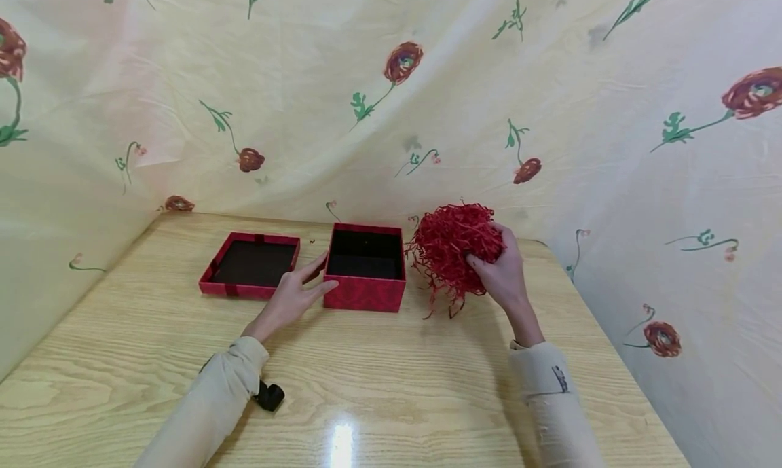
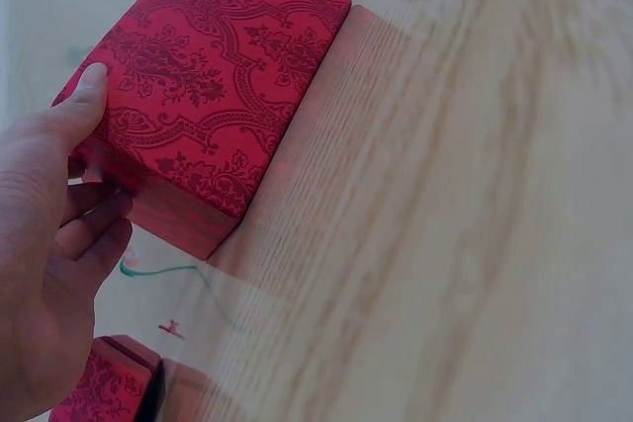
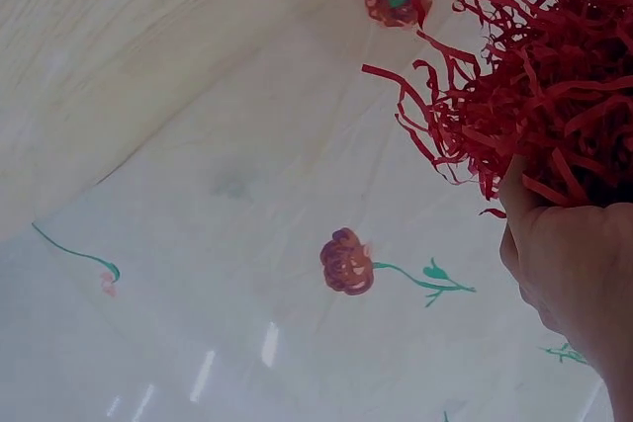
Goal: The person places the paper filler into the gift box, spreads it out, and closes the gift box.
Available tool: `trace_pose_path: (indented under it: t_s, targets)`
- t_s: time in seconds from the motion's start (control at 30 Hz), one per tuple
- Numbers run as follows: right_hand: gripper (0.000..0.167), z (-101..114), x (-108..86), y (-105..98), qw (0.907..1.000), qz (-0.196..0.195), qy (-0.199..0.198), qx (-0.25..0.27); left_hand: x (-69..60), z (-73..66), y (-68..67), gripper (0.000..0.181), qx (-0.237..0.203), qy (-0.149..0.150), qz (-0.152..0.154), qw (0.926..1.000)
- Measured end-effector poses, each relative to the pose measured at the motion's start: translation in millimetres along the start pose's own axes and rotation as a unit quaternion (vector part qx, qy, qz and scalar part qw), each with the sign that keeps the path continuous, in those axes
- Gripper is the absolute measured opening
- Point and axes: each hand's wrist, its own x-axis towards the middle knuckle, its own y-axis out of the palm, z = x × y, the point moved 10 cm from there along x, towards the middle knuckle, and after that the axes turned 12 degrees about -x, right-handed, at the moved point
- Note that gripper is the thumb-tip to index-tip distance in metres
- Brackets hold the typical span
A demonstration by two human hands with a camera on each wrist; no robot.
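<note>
Pale sleeves point(image 1: 559, 414), two, at the bottom of the frame. Red paper shreds point(image 1: 452, 247), one bundle, right of centre: my right grip point(image 1: 504, 267) pinches its right side between thumb and fingers. Likely feather-light, springy, apt to shed strands; best held loosely, well under the mass. Red box point(image 1: 364, 295), lidless, centre: my left grip point(image 1: 293, 295) spread about its near left corner, thumb on the front wall. Box lid point(image 1: 253, 263), inside up, left of centre. Table point(image 1: 379, 380), wood-grained, beneath.
</note>
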Motion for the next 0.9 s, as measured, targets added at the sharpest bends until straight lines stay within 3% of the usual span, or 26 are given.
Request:
trace_pose_path:
  t_s: [0.9]
  targets:
    - [0.069, 48, 8.9, 41, 0.9962, 0.043, -0.069, 0.033, 0.0, 0.9, 0.0, 0.074, 0.005, -0.01, -0.001, 0.9999]
